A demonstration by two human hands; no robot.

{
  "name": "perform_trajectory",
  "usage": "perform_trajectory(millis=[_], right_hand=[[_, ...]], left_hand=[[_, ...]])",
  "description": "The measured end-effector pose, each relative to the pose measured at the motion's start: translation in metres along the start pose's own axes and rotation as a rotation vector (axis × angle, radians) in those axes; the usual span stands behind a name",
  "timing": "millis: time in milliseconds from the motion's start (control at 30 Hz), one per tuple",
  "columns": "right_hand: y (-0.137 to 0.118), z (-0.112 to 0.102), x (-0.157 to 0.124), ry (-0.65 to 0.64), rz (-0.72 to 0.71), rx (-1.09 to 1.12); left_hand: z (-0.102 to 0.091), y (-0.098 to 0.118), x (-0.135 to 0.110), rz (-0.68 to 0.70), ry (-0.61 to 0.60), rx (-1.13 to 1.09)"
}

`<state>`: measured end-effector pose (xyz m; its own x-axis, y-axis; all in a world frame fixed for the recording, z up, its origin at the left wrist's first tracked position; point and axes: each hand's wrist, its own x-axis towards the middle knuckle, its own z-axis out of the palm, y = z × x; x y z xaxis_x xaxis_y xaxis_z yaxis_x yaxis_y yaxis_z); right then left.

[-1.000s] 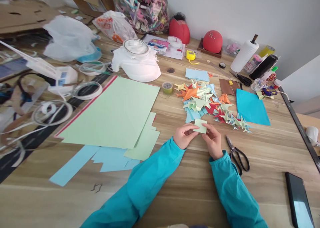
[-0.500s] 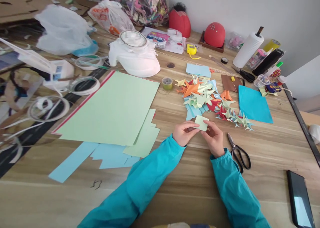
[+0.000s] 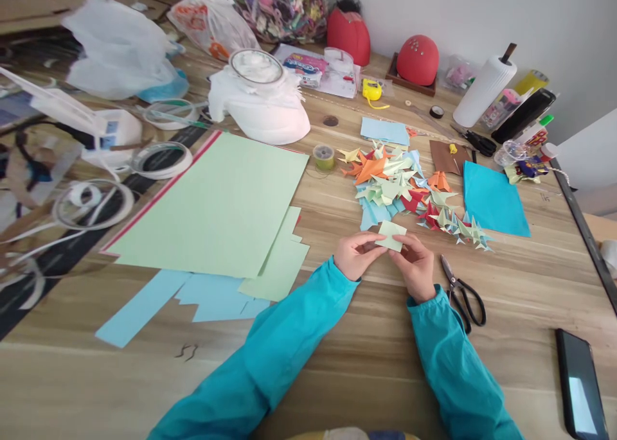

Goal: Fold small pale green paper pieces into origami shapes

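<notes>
Both my hands meet over the wooden table [image 3: 366, 356] and pinch a small pale green paper square [image 3: 391, 234] between their fingertips. My left hand [image 3: 355, 255] grips its left edge; my right hand [image 3: 415, 265] grips its right edge. Teal sleeves cover both forearms. Just beyond the hands lies a pile of folded paper figures [image 3: 405, 189] in green, orange, red and blue. Black scissors [image 3: 461, 292] lie on the table right of my right hand.
A large green sheet [image 3: 212, 209] and blue paper offcuts [image 3: 193, 299] lie to the left. A teal sheet [image 3: 494, 199] lies at right, a dark phone [image 3: 581, 388] near the front right edge. Tape rolls [image 3: 161, 159], plastic bags, a white object and red round things crowd the back.
The paper square has turned slightly between my fingers and the hands stay together. The camera view has shifted a little.
</notes>
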<state>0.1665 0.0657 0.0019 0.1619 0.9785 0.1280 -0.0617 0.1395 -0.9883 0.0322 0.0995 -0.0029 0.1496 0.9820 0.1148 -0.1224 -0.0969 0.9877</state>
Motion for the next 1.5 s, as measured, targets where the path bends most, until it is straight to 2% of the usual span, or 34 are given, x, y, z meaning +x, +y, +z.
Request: perform_trajectory(millis=[233, 533, 600, 767, 1133, 1300, 1400, 1500], right_hand=[[-0.002, 0.000, 0.001, -0.010, 0.040, 0.027], [0.000, -0.001, 0.004, 0.137, 0.049, 0.006], [0.001, -0.001, 0.004, 0.159, 0.068, 0.005], [0.001, -0.001, 0.004, 0.197, 0.090, 0.029], [-0.001, 0.001, 0.004, 0.206, 0.111, 0.017], [0.001, -0.001, 0.004, 0.228, 0.114, 0.050], [0.002, -0.002, 0.004, 0.229, 0.128, 0.056], [0.002, -0.001, 0.004, 0.235, 0.134, 0.037]], left_hand=[[-0.001, 0.004, 0.001, 0.063, 0.021, 0.054], [0.000, 0.003, -0.004, 0.039, 0.019, 0.036], [0.002, 0.004, -0.004, 0.009, 0.017, 0.030], [0.005, 0.007, -0.006, -0.165, 0.037, -0.015], [0.009, 0.010, -0.007, -0.215, 0.056, -0.034], [0.007, 0.013, -0.002, -0.337, -0.057, -0.291], [0.005, 0.011, -0.001, -0.394, -0.158, -0.290], [0.005, 0.009, -0.003, -0.392, -0.169, -0.229]])
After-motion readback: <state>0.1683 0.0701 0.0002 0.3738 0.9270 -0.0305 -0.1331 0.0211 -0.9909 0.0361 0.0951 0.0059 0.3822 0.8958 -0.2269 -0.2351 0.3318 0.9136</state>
